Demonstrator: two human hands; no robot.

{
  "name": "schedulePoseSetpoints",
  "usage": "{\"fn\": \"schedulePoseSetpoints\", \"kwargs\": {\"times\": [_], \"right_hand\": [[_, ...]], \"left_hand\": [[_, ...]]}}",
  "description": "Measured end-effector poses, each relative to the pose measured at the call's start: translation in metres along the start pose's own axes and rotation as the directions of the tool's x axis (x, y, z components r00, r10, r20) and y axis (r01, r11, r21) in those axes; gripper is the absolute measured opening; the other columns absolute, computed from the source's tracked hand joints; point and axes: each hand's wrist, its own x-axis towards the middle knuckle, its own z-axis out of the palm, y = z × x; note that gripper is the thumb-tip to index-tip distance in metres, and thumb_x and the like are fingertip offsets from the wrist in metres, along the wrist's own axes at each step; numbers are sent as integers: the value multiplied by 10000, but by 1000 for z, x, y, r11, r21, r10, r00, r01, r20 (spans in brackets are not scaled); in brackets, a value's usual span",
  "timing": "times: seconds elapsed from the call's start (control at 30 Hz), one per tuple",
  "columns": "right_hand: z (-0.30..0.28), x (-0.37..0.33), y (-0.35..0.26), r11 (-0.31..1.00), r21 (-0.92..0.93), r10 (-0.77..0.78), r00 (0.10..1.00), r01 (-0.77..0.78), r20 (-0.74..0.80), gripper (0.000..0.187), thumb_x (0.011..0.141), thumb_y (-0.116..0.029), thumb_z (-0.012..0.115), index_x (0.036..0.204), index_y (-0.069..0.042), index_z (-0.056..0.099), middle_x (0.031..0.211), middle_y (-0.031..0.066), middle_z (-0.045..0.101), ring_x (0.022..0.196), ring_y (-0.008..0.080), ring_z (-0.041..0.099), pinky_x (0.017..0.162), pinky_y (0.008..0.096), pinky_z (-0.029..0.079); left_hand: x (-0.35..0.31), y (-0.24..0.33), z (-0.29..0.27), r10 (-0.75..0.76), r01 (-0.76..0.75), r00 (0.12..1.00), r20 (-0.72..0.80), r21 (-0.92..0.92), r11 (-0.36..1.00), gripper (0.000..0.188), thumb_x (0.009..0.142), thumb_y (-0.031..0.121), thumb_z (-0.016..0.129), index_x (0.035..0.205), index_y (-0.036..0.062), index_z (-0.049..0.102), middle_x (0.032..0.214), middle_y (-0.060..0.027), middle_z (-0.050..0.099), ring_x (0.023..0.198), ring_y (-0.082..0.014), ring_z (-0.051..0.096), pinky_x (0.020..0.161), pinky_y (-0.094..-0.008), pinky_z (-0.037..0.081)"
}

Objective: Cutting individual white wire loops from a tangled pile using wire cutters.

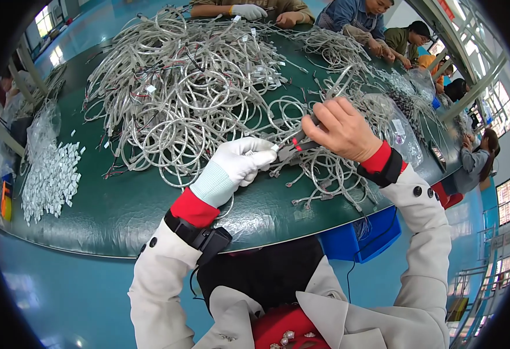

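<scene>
My left hand (238,161), in a white glove with a pale green cuff, is closed in a pinch on the end of a cable. A small white connector (275,148) pokes out past the fingertips. My bare right hand (345,129) wraps round the dark handles of pliers (290,152) with red parts near the joint. The jaws meet the cable end right beside the left fingertips; whether they bite on it cannot be made out. Directly beyond both hands lies a big heap of clear-sheathed, silvery cables (179,99), many coiled in loops.
Many small white pieces (51,183) lie spread at the left of the green table (255,224). Plastic bags (403,131) and more cables cover the right side. Below the front edge is a blue bin (362,235). Co-workers, one with a gloved hand (249,11), sit across the table.
</scene>
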Motion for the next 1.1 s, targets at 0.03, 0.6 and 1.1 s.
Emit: {"fn": "schedulePoseSetpoints", "kwargs": {"times": [0.03, 0.6, 1.1], "right_hand": [[0, 1, -1, 1000, 2, 4, 1000, -4, -1, 331, 725, -97, 615, 1050, -91, 553, 962, 106, 526, 819, 232, 547, 737, 349, 460], [-80, -19, -58, 119, 505, 312, 515, -855, 798, 305, 915, -266, 583, 1085, -13, 561, 851, 129, 582, 771, 245, 585, 722, 348, 463], [-65, -16, -63, -124, 455, 88, 447, -882, 890, 416, 962, -404, 486, 1001, -9, 608, 776, 91, 627, 707, 205, 585, 674, 335, 458]], "left_hand": [[0, 0, 1, -1, 4, 999, -42, 77, 997, 200, 877, 189, 664, 982, 25, 620, 721, 26, 561, 478, -11, 371, 419, -168, 275], [1, -5, -4, 80, -78, 997, 4, -209, 975, 183, 898, 160, 641, 976, 6, 581, 749, -11, 561, 475, -11, 363, 432, -161, 277], [0, -5, 2, 61, -60, 998, 3, -196, 979, 174, 904, 162, 634, 928, 8, 557, 745, -42, 576, 444, -18, 372, 405, -173, 275]]}}
